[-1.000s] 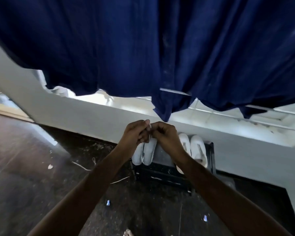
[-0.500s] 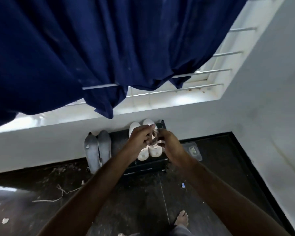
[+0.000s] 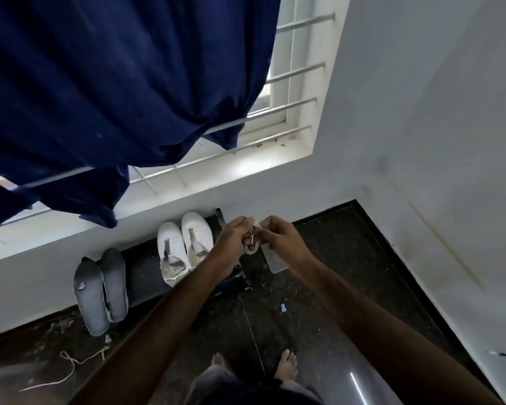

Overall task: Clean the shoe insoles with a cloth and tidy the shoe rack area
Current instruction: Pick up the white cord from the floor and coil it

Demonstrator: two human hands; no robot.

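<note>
Floor [image 3: 319,287], dark and speckled, littered, below white wall [image 3: 421,112] and barred window [image 3: 292,92]

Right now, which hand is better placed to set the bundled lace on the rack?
Left. The left hand grips the lace bundle above the rack; the right hand only pinches it.

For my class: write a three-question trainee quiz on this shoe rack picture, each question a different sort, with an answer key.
1. True or false: the white shoes sit on the black rack.
2. The grey insoles are: A) leaning against the wall, B) in the hands, C) inside the shoes.
3. Fill in: both hands, left hand and right hand, hold a bundled white ___.

Key: 1 true; 2 A; 3 lace.
</note>
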